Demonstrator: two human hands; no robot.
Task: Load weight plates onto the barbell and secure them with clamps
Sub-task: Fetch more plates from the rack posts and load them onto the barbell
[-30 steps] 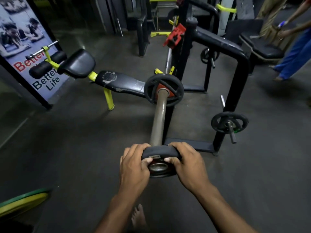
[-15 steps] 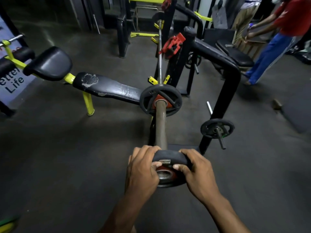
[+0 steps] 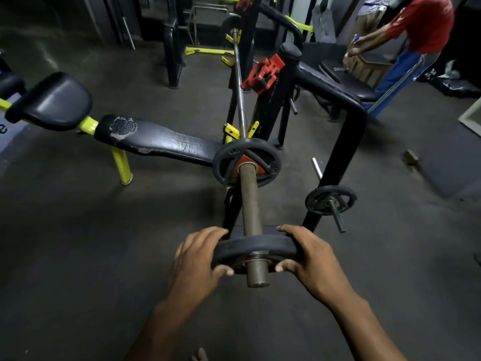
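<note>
A small black weight plate (image 3: 256,246) is threaded on the near end of the barbell sleeve (image 3: 250,204), whose tip pokes out toward me. My left hand (image 3: 197,259) grips the plate's left rim and my right hand (image 3: 309,256) grips its right rim. Farther up the sleeve a larger black plate with a red hub (image 3: 247,162) sits against the collar. The thin bar shaft (image 3: 238,82) runs away over the yellow rack hooks. A red clamp (image 3: 263,74) hangs on the black upright.
A black padded bench (image 3: 156,139) on yellow legs lies to the left. A black rack frame (image 3: 346,142) stands right of the bar, with a small plate on a storage peg (image 3: 330,203). A person in red and blue (image 3: 416,35) bends at the back right.
The plate has slid onto the sleeve, so the bar's tip now sticks out through its hole. My view has moved closer and tilted up.
</note>
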